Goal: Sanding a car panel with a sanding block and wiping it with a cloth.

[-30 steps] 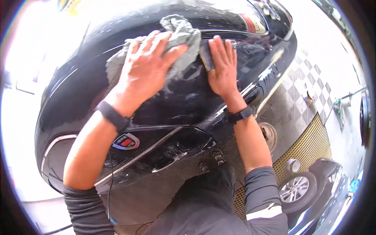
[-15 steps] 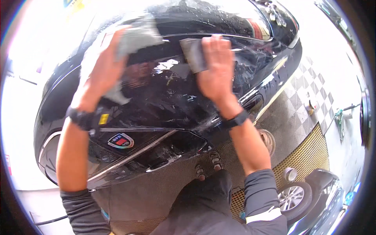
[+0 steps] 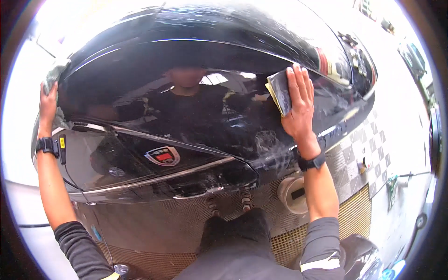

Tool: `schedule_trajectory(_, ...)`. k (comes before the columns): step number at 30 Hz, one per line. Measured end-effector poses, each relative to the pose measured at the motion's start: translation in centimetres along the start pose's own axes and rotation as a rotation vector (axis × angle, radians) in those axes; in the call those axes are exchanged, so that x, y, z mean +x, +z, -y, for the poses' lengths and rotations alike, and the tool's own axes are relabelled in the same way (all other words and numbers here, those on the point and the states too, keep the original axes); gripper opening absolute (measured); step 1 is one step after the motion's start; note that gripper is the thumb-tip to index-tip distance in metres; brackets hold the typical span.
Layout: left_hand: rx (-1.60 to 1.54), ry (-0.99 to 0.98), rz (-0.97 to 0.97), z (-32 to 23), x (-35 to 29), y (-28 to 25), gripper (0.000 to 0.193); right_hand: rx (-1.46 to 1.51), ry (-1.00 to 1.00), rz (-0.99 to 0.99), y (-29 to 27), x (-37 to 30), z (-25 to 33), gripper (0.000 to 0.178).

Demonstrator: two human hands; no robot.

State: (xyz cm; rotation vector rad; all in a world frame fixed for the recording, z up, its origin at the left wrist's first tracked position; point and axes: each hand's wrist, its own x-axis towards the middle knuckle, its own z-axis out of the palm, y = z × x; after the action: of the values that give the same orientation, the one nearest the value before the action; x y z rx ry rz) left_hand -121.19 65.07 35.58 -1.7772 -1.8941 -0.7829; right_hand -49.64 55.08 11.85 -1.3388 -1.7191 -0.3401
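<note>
Before me is the glossy black body of a car (image 3: 196, 107), streaked with pale smears on its right part. At its far left edge my left hand (image 3: 48, 100) is closed on a grey-green cloth (image 3: 55, 77), which hangs out above and below the fingers. My right hand (image 3: 301, 95) presses a dark grey pad with a yellow edge (image 3: 279, 93) on the right part of the panel. Its fingers lie straight and close together, and the pad sticks out on their left side. The thumb cannot be made out.
A shield-shaped sticker (image 3: 162, 156) is on the car's side window (image 3: 112, 163). By my right forearm a whitish bucket (image 3: 293, 198) stands on the floor. Yellow grating (image 3: 352, 212) and checkered tiles (image 3: 359, 142) lie at the right. A thin dark cord runs down past my left forearm.
My left hand has slid left with the cloth to the car's edge. My right hand has moved right and a little nearer with the pad. The whole view has shifted slightly.
</note>
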Motion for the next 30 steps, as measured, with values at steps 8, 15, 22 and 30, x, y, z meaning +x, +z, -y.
schedule_trajectory(8, 0.295, 0.416, -0.194, -1.4, -1.4, 1.4, 0.06, 0.232, -0.433, 0.126, 5.9, 11.4, 22.7, 0.075)
schedule_trajectory(15, -0.171, -0.01, 0.158, -1.1, -1.6, -2.0, 0.063, 0.221, -0.674, 0.255, 6.1, 14.5, 24.0, 0.065)
schedule_trajectory(22, -0.199, 0.072, -0.063, 3.0, -2.4, -1.9, 0.06, 0.099, -0.551, 0.326, 4.1, 12.2, 23.8, 0.074)
schedule_trajectory(30, -0.366, 0.055, 0.089, 2.7, -2.7, -2.6, 0.059, 0.214, -0.962, 0.363, 10.5, 19.6, 33.3, 0.066)
